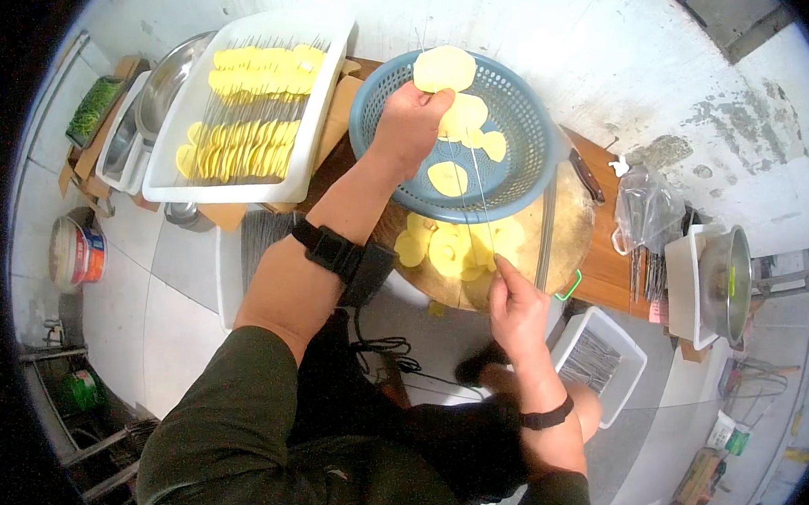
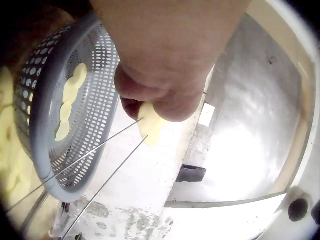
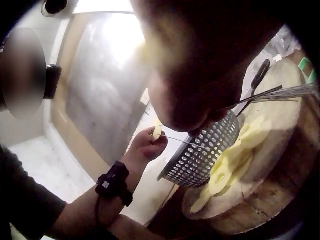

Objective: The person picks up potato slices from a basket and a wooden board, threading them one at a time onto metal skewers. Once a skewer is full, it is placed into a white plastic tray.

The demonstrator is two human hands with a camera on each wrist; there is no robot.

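Note:
My left hand [image 1: 409, 129] pinches a round yellow potato slice [image 1: 444, 69] above the blue-grey perforated basket [image 1: 365, 127]. Two thin metal skewers [image 2: 102, 192] run through this slice and spread apart toward the right hand. The right hand [image 1: 518, 309] holds the lower end of one skewer between thumb and fingers, over the front of the round wooden board [image 1: 566, 224]. More potato slices lie inside the basket [image 1: 448, 178], and a pile of slices [image 1: 450, 248] rests on the board. Dark in the right wrist view, the right hand [image 3: 190, 100] hides most of its own grip.
A white tray [image 1: 164, 171] of skewered slices stands at left. Beside the basket lie a knife [image 1: 587, 177] and a bundle of skewers [image 1: 546, 232]. A white bin [image 1: 634, 374] with skewers stands lower right. Steel bowls [image 1: 732, 283] and a plastic bag [image 1: 649, 206] are at right.

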